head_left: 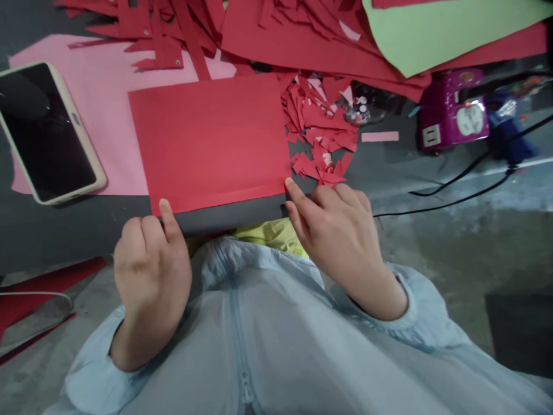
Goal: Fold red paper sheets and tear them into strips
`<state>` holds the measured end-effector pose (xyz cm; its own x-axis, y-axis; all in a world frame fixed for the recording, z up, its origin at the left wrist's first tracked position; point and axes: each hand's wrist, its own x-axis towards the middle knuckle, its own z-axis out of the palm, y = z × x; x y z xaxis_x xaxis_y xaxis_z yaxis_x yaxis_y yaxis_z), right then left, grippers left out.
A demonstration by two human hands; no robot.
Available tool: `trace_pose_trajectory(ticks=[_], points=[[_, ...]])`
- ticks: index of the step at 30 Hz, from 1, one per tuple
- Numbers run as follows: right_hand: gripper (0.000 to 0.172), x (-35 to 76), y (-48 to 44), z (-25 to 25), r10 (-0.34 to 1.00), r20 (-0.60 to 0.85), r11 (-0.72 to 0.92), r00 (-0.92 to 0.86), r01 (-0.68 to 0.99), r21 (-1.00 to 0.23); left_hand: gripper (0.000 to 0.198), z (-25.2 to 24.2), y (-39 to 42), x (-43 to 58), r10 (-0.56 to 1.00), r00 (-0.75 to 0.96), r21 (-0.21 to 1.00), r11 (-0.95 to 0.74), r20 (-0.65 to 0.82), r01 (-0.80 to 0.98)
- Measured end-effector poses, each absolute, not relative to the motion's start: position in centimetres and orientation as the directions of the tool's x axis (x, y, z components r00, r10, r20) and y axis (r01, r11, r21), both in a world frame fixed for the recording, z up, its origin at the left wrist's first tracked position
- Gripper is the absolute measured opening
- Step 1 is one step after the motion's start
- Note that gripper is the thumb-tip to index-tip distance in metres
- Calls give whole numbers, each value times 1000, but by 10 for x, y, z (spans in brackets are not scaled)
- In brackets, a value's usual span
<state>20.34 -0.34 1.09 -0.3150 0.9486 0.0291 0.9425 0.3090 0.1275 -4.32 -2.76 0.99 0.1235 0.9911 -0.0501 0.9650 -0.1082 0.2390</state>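
Observation:
A red paper sheet [211,138] lies flat on the dark table, partly over a pink sheet [99,86]. My left hand [149,265] has its fingers curled, with thumb and forefinger pinching the sheet's near left corner. My right hand [334,230] is curled too, its fingertips pinching the sheet's near right corner at the table's front edge. Both wrists come out of pale blue jacket sleeves.
A phone [45,132] in a cream case lies at the left on the pink sheet. Red paper scraps [322,135] are heaped right of the sheet, more red strips and a green sheet [436,31] behind. A purple device [451,112] with black cables sits at the right.

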Motion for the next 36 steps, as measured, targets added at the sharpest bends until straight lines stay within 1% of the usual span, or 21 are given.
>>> trace_pose_trajectory(ticks=[2, 3, 4, 7, 9, 12, 15, 17, 19, 22, 25, 27, 28, 30, 33, 36], points=[[42, 196, -3, 10, 945, 40, 318, -325, 941, 118, 44, 12, -26, -39, 994, 44, 56, -38, -99, 998], [42, 191, -2, 10, 943, 37, 325, -330, 940, 103, 45, 13, -26, -37, 992, 25, -11, -27, -125, 1000], [43, 185, -2, 9, 939, 30, 338, -341, 938, 78, 46, 14, -25, -36, 988, 31, -42, -38, -148, 998], [42, 161, 0, 8, 905, -26, 425, -425, 905, -25, 49, 17, -26, -35, 985, 65, -66, -76, -157, 995], [43, 142, 2, 7, 876, -56, 476, -479, 877, -63, 50, 17, -27, -35, 988, 63, -61, -72, -139, 996], [45, 114, 7, 8, 844, -42, 526, -534, 841, -129, 48, 18, -27, -37, 990, 69, -59, -77, -122, 995], [47, 94, 12, 8, 819, -42, 555, -572, 809, -195, 47, 18, -27, -39, 990, 112, -128, -123, -91, 984], [48, 90, 14, 8, 812, -52, 560, -582, 800, -214, 46, 17, -26, -40, 987, 148, -180, -158, -67, 971], [47, 92, 13, 7, 823, -53, 547, -566, 813, -200, 45, 16, -26, -41, 982, 184, -213, -187, -34, 959], [45, 105, 10, 8, 853, -59, 508, -518, 851, -131, 48, 15, -27, -43, 982, 189, -224, -190, -26, 956], [44, 127, 7, 9, 882, -66, 464, -468, 884, -62, 50, 16, -27, -43, 985, 163, -159, -169, -52, 973], [41, 144, 6, 9, 907, -49, 417, -418, 908, -38, 50, 16, -27, -43, 985, 170, -123, -172, -26, 977], [41, 153, 5, 9, 921, -46, 387, -387, 922, -24, 49, 16, -27, -44, 984, 180, -128, -180, -10, 975], [40, 170, 3, 9, 937, -18, 349, -349, 937, 4, 49, 16, -26, -44, 978, 207, -178, -203, 6, 963], [40, 191, 1, 8, 942, 4, 335, -335, 941, 42, 48, 16, -26, -44, 972, 233, -253, -226, -2, 941], [40, 205, -1, 8, 952, 24, 303, -305, 951, 69, 48, 18, -25, -44, 973, 228, -266, -228, -32, 937]])
